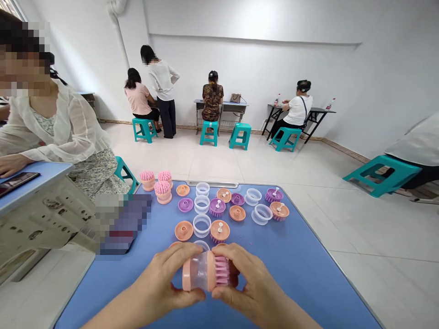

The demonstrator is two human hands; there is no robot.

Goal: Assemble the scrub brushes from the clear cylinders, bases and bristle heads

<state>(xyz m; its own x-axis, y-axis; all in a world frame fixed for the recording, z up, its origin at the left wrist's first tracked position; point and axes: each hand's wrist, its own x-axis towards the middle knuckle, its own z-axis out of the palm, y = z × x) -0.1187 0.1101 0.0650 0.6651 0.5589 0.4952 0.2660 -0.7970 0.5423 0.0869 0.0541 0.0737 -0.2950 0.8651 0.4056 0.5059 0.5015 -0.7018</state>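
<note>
Both bare hands are at work at bottom centre of the frame. The left hand (pixel 161 278) and the right hand (pixel 245 283) are closed firmly around a peach, clear and pink plastic scalp brush (pixel 206 272), which has a clear cylindrical body, a peach cap at one end and pink bristles at the other. It is held sideways just above a flat blue table (pixel 103 310). Across the middle of the table lie round peach plastic caps (pixel 184 230), purple bristled plastic discs (pixel 217 207) and clear plastic rings (pixel 202 225), some of the discs carrying white pegs. At the table's upper left stand 3 upright pink-bristled peach brushes (pixel 163 192). A seated person in a sheer white blouse (pixel 65 128) is at the left of the frame, and others use teal plastic stools (pixel 145 129) along the far wall.
</note>
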